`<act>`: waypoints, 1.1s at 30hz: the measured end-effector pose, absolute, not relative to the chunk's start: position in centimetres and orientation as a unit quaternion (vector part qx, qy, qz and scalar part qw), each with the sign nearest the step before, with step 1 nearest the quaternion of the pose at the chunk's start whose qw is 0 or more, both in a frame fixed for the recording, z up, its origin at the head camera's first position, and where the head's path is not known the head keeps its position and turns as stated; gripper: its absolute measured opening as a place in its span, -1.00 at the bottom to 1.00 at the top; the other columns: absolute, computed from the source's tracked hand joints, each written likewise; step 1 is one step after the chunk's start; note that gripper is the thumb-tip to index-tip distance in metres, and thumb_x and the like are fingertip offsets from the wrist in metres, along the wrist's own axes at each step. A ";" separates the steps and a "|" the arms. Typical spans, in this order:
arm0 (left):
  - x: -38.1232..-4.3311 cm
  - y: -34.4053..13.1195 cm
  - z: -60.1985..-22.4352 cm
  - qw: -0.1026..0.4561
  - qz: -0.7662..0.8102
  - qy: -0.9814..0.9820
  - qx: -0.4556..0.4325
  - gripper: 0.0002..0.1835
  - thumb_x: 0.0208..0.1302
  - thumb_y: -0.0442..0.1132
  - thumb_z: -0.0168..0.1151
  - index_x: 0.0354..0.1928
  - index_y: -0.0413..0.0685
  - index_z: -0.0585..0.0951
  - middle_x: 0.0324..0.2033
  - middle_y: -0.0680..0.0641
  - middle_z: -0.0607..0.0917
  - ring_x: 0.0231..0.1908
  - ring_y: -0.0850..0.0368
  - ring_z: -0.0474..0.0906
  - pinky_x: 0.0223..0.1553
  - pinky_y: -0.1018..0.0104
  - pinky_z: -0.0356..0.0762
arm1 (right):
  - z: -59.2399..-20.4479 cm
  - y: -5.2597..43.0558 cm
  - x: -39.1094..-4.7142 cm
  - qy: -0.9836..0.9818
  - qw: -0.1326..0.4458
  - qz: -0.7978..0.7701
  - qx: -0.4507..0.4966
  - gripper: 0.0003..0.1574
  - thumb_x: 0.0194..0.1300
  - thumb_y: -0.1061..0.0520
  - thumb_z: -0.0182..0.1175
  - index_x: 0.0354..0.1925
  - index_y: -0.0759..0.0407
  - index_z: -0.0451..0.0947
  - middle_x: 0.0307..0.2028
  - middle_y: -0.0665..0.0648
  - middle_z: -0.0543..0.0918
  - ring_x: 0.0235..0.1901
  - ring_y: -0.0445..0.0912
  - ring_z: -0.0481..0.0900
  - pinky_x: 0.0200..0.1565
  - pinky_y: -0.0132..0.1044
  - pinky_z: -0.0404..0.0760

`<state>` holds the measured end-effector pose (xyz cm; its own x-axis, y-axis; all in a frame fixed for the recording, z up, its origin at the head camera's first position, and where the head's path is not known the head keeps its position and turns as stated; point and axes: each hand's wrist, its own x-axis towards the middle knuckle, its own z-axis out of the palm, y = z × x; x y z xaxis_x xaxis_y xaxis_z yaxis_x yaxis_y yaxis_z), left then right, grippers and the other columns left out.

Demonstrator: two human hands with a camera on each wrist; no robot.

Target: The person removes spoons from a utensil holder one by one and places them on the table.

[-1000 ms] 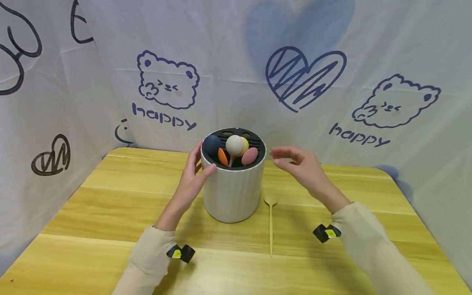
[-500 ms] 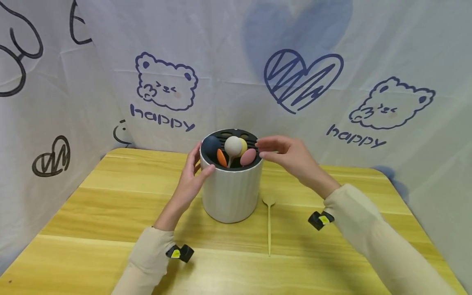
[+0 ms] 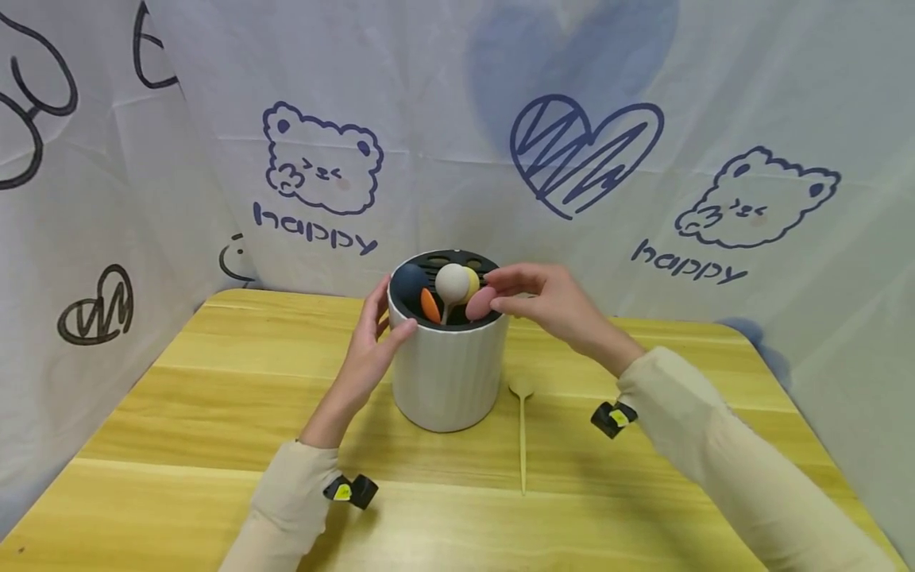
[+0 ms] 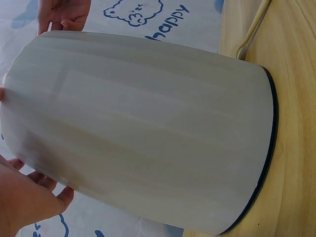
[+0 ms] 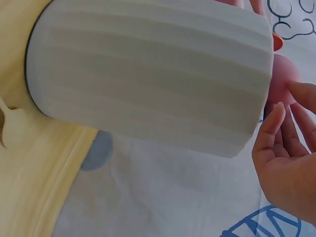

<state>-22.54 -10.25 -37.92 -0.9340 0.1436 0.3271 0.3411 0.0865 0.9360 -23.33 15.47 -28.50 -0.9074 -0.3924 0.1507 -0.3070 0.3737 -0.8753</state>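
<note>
A white ribbed utensil holder (image 3: pixel 446 381) with a slotted black top stands upright on the table. My left hand (image 3: pixel 368 342) grips its left side near the rim, thumb in front and fingers behind. From the holder rise a pink spoon (image 3: pixel 480 303), an orange spoon (image 3: pixel 430 305), a round white-headed utensil (image 3: pixel 453 283), a yellow one (image 3: pixel 472 284) and a dark blue one (image 3: pixel 410 283). My right hand (image 3: pixel 546 298) is at the right rim, thumb and fingers on either side of the pink spoon's head; the right wrist view shows the thumb overlapping the pink head (image 5: pixel 282 81).
A pale yellow spoon (image 3: pixel 523 437) lies on the wooden table (image 3: pixel 214 413) just right of the holder, its bowl pointing away and its handle toward me. Behind the table hangs a white cloth (image 3: pixel 443 183) printed with bears and hearts.
My right hand has moved left, from beside the holder to over its rim and onto the pink spoon. The left hand keeps its grip on the holder.
</note>
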 end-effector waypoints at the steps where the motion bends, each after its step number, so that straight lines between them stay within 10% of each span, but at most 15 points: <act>1: -22.5 -10.3 -38.0 0.076 -0.655 -0.733 -0.165 -0.20 0.33 -0.10 0.08 0.52 -0.06 -0.03 0.48 -0.08 0.02 0.43 -0.02 -0.02 0.40 -0.03 -0.06 | -28.5 15.4 -23.4 0.829 0.040 -0.517 -0.210 -0.57 0.24 0.22 0.29 0.09 0.26 0.58 -0.09 0.15 0.67 -0.05 -0.03 0.57 0.00 -0.17 0.54; 33: -22.6 -10.6 -37.5 0.063 -0.656 -0.734 -0.163 -0.20 0.33 -0.08 0.10 0.52 -0.02 0.00 0.48 -0.04 0.05 0.43 0.05 -0.01 0.39 0.01 -0.02 | -29.0 13.8 -23.4 0.848 0.013 -0.478 -0.231 -0.71 0.28 0.28 0.24 -0.02 0.27 0.59 -0.19 0.16 0.65 -0.21 0.00 0.57 -0.25 -0.16 0.59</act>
<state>-22.61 -10.57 -37.51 -0.9390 0.1571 0.3059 0.3214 0.0850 0.9431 -23.42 13.76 -29.01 -0.8933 -0.4036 0.1978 -0.3782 0.4373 -0.8159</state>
